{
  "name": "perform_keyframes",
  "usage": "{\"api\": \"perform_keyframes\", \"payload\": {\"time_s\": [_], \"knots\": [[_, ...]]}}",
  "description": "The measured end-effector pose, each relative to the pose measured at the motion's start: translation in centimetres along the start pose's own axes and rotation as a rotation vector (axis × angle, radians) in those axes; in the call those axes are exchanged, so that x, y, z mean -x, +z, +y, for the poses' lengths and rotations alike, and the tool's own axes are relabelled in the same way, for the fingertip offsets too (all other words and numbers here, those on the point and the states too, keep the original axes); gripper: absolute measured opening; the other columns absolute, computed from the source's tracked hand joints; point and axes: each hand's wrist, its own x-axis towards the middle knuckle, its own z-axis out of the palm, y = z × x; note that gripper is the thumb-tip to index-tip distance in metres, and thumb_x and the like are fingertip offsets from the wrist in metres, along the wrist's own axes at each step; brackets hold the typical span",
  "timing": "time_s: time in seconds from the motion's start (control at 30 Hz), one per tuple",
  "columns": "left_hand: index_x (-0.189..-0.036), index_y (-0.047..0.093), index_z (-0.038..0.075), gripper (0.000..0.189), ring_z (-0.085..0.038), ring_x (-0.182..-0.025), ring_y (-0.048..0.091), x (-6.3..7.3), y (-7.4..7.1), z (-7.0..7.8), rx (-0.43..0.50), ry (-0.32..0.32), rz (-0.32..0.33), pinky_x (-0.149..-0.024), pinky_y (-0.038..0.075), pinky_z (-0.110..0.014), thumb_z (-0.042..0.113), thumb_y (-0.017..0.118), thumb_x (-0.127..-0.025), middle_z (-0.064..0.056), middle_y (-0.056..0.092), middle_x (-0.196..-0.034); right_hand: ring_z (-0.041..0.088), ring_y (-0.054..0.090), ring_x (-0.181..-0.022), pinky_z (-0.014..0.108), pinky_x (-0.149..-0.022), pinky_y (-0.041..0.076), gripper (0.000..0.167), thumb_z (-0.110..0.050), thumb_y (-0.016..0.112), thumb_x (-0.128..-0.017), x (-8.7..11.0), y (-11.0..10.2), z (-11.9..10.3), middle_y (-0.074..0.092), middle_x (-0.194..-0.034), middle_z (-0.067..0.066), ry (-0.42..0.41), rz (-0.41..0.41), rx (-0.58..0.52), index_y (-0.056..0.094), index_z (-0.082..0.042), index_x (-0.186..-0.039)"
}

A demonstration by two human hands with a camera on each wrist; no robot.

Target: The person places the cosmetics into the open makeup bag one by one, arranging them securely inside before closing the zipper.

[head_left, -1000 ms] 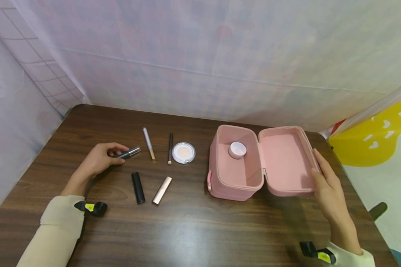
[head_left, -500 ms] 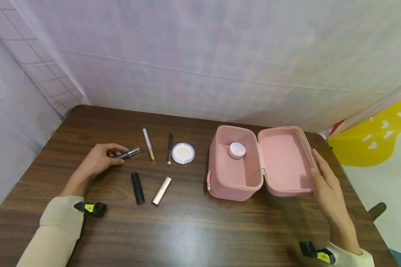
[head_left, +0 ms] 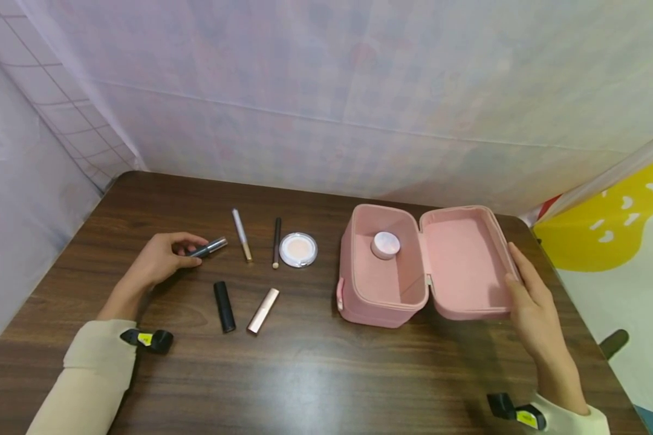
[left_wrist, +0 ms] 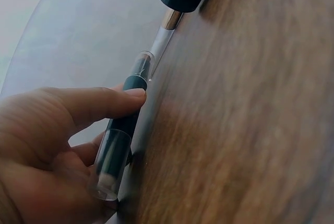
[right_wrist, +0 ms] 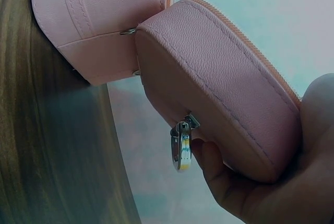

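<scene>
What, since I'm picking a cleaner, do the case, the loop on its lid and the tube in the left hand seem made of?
Case: probably imitation leather, softly matte; it looks pebbled and stitched.
Loop: likely polished metal, going by its mirror-like shine.
Tube: see-through ends suggest plastic, possibly glass; smooth dark middle, material unclear.
</scene>
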Motion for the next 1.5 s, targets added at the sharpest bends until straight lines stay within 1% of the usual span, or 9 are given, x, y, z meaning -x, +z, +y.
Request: {"api": "perform_keyframes", "payload": {"time_s": [0.37,0.53,0.6,0.77,0.97,1.07,1.17,1.3,1.5], "knots": [[-0.112,0.068,0.001,0.031,-0.022,-0.073,0.046,0.1,-0.2,0.5,-0.033,0.011,-0.002,-0.061,0.036,-0.030,0.004,0.073,-0.082,-0.012,0.058,-0.090,0.041,0.038,-0.119,0.011,-0.085,0.039,0.051,-0.027,0.030,-0.105,0.0,0.0,0.1,0.021,-0.154,0.018,0.002,0.006,0.001,0.013,-0.029,-0.154],[-0.111,0.068,0.002,0.030,-0.022,-0.072,0.046,0.0,-0.2,1.0,-0.052,0.035,0.008,-0.061,0.036,-0.032,0.005,0.074,-0.081,-0.011,0.058,-0.088,0.042,0.037,-0.120,0.017,-0.092,0.039,0.051,-0.027,0.030,-0.105,0.0,0.0,0.0,0.021,-0.155,0.016,0.004,0.010,0.006,0.014,-0.029,-0.154],[-0.111,0.068,0.002,0.030,-0.022,-0.073,0.047,0.0,-0.2,1.2,-0.061,0.040,0.011,-0.062,0.037,-0.033,0.005,0.074,-0.081,-0.012,0.059,-0.088,0.040,0.036,-0.122,0.017,-0.093,0.038,0.051,-0.027,0.030,-0.105,0.0,0.0,0.0,0.020,-0.155,0.016,0.001,0.013,0.004,0.014,-0.029,-0.154],[-0.111,0.068,0.002,0.031,-0.023,-0.074,0.048,-0.1,-0.2,1.9,-0.078,0.048,0.009,-0.063,0.037,-0.034,0.007,0.074,-0.082,-0.011,0.059,-0.089,0.037,0.036,-0.123,0.011,-0.088,0.036,0.051,-0.026,0.031,-0.105,-0.1,0.0,0.1,0.021,-0.155,0.016,-0.007,0.017,-0.003,0.015,-0.029,-0.154],[-0.112,0.068,0.002,0.031,-0.023,-0.074,0.047,0.2,-0.1,2.5,-0.083,0.049,-0.001,-0.062,0.037,-0.034,0.007,0.074,-0.082,-0.011,0.058,-0.088,0.036,0.039,-0.120,0.007,-0.081,0.037,0.051,-0.027,0.031,-0.105,-0.1,0.0,0.2,0.022,-0.154,0.018,-0.008,0.011,-0.001,0.015,-0.028,-0.154],[-0.113,0.067,0.003,0.031,-0.023,-0.074,0.047,0.2,-0.1,2.8,-0.082,0.054,-0.001,-0.063,0.037,-0.034,0.007,0.073,-0.082,-0.011,0.059,-0.089,0.034,0.039,-0.120,0.007,-0.081,0.037,0.051,-0.027,0.031,-0.105,0.0,0.0,0.2,0.023,-0.153,0.019,-0.011,0.015,0.002,0.016,-0.027,-0.154],[-0.113,0.068,0.004,0.031,-0.024,-0.075,0.048,0.2,-0.1,3.2,-0.090,0.065,0.003,-0.063,0.038,-0.035,0.007,0.073,-0.083,-0.011,0.058,-0.089,0.032,0.038,-0.121,0.007,-0.081,0.037,0.051,-0.026,0.032,-0.105,0.0,0.0,0.2,0.023,-0.154,0.018,-0.022,0.017,-0.004,0.016,-0.025,-0.154],[-0.112,0.068,0.005,0.031,-0.024,-0.075,0.048,0.2,-0.1,3.8,-0.099,0.100,0.017,-0.064,0.039,-0.035,0.007,0.074,-0.082,-0.010,0.058,-0.089,0.034,0.038,-0.121,0.007,-0.081,0.037,0.051,-0.026,0.031,-0.105,-0.1,0.1,0.2,0.022,-0.154,0.017,-0.026,0.010,-0.011,0.016,-0.027,-0.154],[-0.110,0.069,0.005,0.030,-0.024,-0.078,0.051,-0.1,0.1,5.2,-0.073,0.151,0.019,-0.067,0.040,-0.036,0.007,0.075,-0.081,-0.011,0.060,-0.089,0.035,0.039,-0.119,0.007,-0.080,0.037,0.051,-0.026,0.031,-0.105,0.0,0.0,0.3,0.023,-0.154,0.018,-0.019,0.009,-0.004,0.015,-0.027,-0.154]]}}
